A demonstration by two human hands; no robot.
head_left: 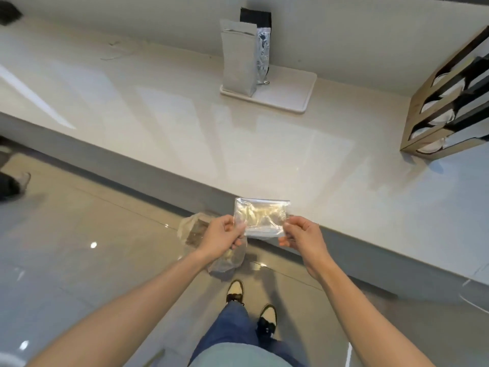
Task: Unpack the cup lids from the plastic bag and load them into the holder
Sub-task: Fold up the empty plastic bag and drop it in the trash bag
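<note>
The plastic bag [260, 218] is clear, glossy, crinkled film. The pale surface [185, 133] looks smooth with a soft sheen. Far off, a pouch [262, 53] shines like foil; the holder [447, 102] at right looks wooden. The floor [79, 234] is glossy tile.

Both bare forearms outstretched, left hand [221, 235] and right hand [304, 235] each apparently in a pinching grip.

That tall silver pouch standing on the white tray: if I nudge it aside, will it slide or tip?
The silver pouch stands tall on a narrow base, so a high push probably tips it. Its sides look flat and slack, suggesting it is light. The white tray looks smooth, so a low push may slide it.
</note>
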